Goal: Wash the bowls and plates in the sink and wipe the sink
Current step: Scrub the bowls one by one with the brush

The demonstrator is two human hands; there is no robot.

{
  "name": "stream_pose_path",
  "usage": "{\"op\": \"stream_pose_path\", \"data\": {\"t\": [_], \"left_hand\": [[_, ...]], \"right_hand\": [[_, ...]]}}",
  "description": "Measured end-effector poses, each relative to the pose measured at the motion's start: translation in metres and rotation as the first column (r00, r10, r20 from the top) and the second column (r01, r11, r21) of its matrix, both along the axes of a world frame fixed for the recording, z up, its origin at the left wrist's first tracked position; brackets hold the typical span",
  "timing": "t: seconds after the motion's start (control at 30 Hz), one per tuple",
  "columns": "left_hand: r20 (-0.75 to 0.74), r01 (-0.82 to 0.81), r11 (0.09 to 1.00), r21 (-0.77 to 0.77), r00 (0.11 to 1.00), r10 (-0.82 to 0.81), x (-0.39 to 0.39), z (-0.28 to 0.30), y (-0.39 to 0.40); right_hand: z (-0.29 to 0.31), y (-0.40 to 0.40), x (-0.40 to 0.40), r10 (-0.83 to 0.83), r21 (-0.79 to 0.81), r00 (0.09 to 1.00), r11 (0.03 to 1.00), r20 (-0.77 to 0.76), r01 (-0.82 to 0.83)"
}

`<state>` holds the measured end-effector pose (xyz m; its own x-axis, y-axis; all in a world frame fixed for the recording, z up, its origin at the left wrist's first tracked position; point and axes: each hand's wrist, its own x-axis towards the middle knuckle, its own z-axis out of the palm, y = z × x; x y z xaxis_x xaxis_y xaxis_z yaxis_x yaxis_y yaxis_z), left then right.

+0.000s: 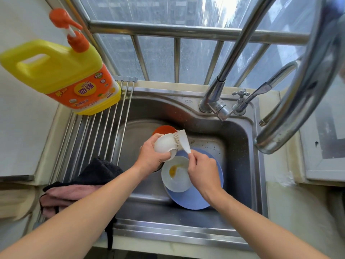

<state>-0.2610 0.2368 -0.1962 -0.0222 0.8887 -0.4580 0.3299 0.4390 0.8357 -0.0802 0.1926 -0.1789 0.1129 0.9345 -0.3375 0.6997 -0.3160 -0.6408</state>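
White bowl (164,144) in left hand (149,156), brush (182,140) in right hand (202,170), above sink (240,146).

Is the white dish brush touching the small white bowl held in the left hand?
Touching. The head view shows the white dish brush bristles pressed against the small white bowl's rim.

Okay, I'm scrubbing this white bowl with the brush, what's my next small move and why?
Probably keep working the brush round the white bowl your left hand holds; it isn't rinsed yet, and the stained white plate waits below.
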Motion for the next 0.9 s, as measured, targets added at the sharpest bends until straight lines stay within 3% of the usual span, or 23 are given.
{"op": "stream_pose_path", "data": {"t": [0.17, 0.3, 0.43, 0.57, 0.67, 0.8, 0.9], "left_hand": [[0.008, 0.016, 1.0, -0.004, 1.0, -0.016, -0.006, 0.001, -0.001], [0.016, 0.005, 1.0, 0.008, 1.0, -0.005, -0.003, 0.002, -0.001], [0.065, -0.008, 1.0, -0.011, 0.998, 0.009, -0.002, 0.001, 0.001], [0.076, 0.007, 1.0, 0.016, 0.997, -0.008, 0.0, 0.005, -0.001], [0.241, -0.04, 0.998, -0.054, 0.969, 0.052, 0.003, 0.01, 0.0], [0.499, -0.019, 0.974, -0.224, 0.857, 0.131, 0.0, 0.007, -0.006], [0.519, 0.085, 0.952, -0.294, 0.851, 0.084, -0.001, 0.003, -0.014]], "right_hand": [[0.007, -0.012, -0.003, 0.186, 0.085, 0.981, 0.98, -0.057, -0.181], [-0.003, -0.004, 0.004, 0.004, 0.037, 0.998, 0.999, -0.055, -0.002], [0.006, -0.018, -0.004, 0.224, 0.153, 0.968, 0.967, -0.114, -0.205], [-0.004, 0.003, 0.012, -0.094, -0.03, 0.992, 0.995, -0.085, 0.092], [-0.005, 0.015, 0.018, -0.235, -0.138, 0.956, 0.967, -0.176, 0.213], [-0.006, 0.026, 0.015, -0.468, -0.41, 0.769, 0.863, -0.435, 0.293], [-0.012, 0.03, 0.017, -0.553, -0.608, 0.598, 0.783, -0.581, 0.133]]}}
